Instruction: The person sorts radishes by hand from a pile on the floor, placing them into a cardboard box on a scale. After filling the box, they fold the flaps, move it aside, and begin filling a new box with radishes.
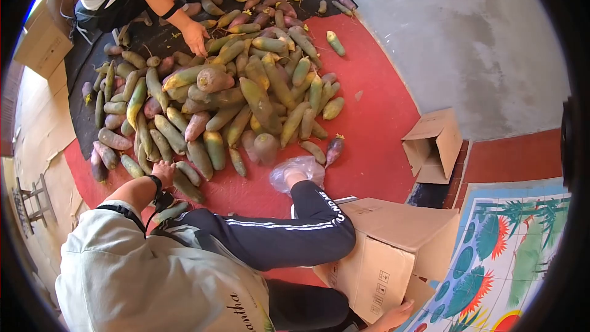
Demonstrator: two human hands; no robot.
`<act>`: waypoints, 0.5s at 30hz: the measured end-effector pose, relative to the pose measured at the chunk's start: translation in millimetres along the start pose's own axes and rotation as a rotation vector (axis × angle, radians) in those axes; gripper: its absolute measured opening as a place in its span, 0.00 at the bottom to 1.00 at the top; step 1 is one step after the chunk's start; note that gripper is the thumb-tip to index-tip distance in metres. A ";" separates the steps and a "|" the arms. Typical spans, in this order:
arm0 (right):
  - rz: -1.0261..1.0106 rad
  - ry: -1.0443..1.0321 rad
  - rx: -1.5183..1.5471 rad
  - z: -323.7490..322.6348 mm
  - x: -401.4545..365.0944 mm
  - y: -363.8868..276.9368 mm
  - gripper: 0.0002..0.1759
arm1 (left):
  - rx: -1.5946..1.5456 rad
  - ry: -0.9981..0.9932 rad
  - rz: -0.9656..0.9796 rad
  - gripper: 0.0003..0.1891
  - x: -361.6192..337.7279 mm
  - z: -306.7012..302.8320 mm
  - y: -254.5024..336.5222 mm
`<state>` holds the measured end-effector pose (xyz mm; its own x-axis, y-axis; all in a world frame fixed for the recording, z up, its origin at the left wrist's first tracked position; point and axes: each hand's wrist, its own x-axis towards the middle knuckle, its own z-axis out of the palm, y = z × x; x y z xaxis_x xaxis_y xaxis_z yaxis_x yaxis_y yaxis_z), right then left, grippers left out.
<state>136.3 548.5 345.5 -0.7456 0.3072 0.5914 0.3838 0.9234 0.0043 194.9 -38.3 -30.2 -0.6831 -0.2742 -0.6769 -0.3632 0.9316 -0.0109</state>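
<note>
A large heap of green radishes point(258, 101), some purple-skinned, lies on a red and black ground sheet. At the heap's near left edge, my left hand point(163, 173) rests against the radishes, back up and fingers bent down. Whether it grips one is hidden. A green radish point(187, 185) lies just right of it, and another radish point(172, 212) is by my leg. At the bottom, my right hand point(393, 318) holds the lower edge of a tilted cardboard box point(384, 252) beside my knee. Its fingers are partly hidden.
Across the heap, a co-worker's hand point(196, 38) touches the radishes. A plastic-covered foot point(297, 175) stands on the red sheet point(381, 129). An open carton point(433, 144) is at right, near a painted picture panel point(491, 258). A small stool point(37, 206) stands at left.
</note>
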 end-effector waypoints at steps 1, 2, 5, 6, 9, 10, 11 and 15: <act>-0.003 -0.005 -0.003 -2.8 -0.2 -7.5 0.16 | 0.031 -0.024 0.007 0.26 1.7 1.9 -1.0; 0.030 0.002 -0.002 -7.2 0.5 -16.6 0.16 | 0.032 -0.033 0.010 0.26 6.8 9.2 -2.8; 0.065 0.021 0.016 -9.1 -0.5 -23.8 0.18 | 0.125 -0.090 -0.080 0.28 24.8 19.9 -2.2; 0.065 0.032 0.031 -7.5 -0.2 -23.6 0.18 | 0.122 -0.088 -0.083 0.28 24.8 13.1 0.8; 0.061 0.033 0.040 -6.4 -0.8 -22.0 0.18 | 0.298 -0.334 0.087 0.27 5.8 -20.6 7.0; 0.064 0.037 0.044 -6.6 -0.8 -21.7 0.18 | 0.298 -0.328 0.085 0.27 6.1 -20.9 7.2; 0.068 0.025 0.032 -6.8 -0.8 -21.6 0.18 | 0.251 -0.361 0.079 0.27 7.6 -20.5 6.4; 0.092 -0.004 0.009 -8.7 -1.6 -23.3 0.18 | 0.118 -0.350 0.132 0.26 12.7 -11.5 10.3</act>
<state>133.3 524.5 351.5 -0.7093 0.3915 0.5861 0.4460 0.8932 -0.0569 175.1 -35.0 -30.5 -0.4538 -0.0714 -0.8882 -0.1974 0.9801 0.0221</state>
